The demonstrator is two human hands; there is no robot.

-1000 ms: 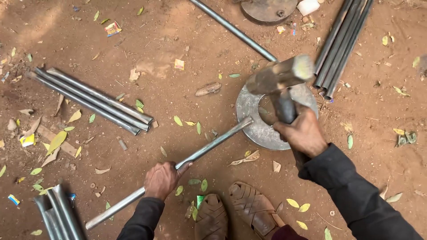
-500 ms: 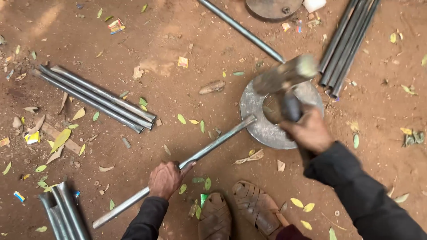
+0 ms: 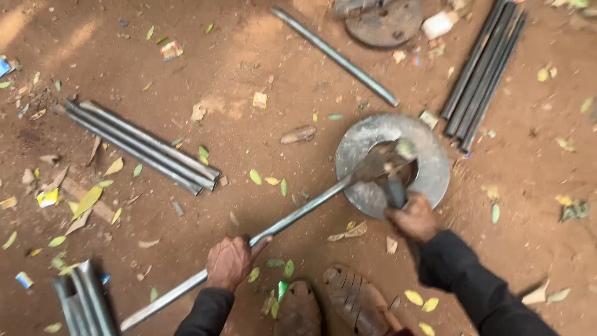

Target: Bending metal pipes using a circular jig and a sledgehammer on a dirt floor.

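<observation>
Bundle of grey metal bars (image 3: 140, 148) sits at 9 o'clock, dark rods (image 3: 485, 71) at 2, a lone pipe (image 3: 336, 56) plus a rusty disc (image 3: 382, 23) around 12, leaves everywhere.

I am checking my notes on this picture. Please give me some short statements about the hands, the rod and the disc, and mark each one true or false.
1. The left hand grips a long metal rod. True.
2. The right hand is empty. False: it holds a hammer by the handle.
3. The far end of the rod lies on a round metal disc. True.
4. The hammer head is high above the disc. False: it is down at the rod end, on the disc.
5. The disc stands on a table. False: it lies on bare red earth.
6. A bundle of rods lies to the left of the disc. True.
</observation>
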